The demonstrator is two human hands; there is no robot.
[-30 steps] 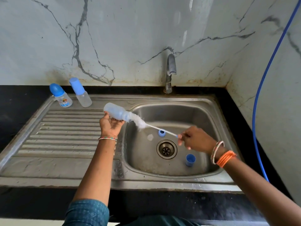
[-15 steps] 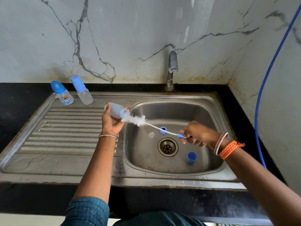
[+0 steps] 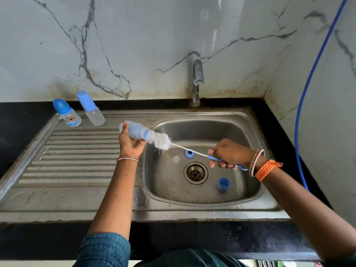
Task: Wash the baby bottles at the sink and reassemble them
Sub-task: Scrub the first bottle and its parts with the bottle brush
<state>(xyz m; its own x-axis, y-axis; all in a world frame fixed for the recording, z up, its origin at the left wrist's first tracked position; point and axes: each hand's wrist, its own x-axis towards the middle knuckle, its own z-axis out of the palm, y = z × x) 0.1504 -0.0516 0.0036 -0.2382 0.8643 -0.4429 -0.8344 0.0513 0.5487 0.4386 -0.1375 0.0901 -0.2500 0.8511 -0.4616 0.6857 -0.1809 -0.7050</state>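
Left hand [image 3: 131, 143] grips one open bottle [image 3: 134, 132] sideways at basin edge. Right hand [image 3: 228, 155] clasps one brush [image 3: 161, 141] handle, bristles at bottle mouth. Two capped bottles [image 3: 67, 113] upright on drainboard [image 3: 77, 160]. Sink [image 3: 202, 197] holds one blue ring [image 3: 189, 154], one blue cap [image 3: 223, 184].

A steel sink [image 3: 212, 211] sat in the black desk [image 3: 23, 120]. Two capped bottles [image 3: 67, 113] stood on its far-left drainboard. A blue cap [image 3: 223, 184] and ring [image 3: 189, 153] lay in the basin.
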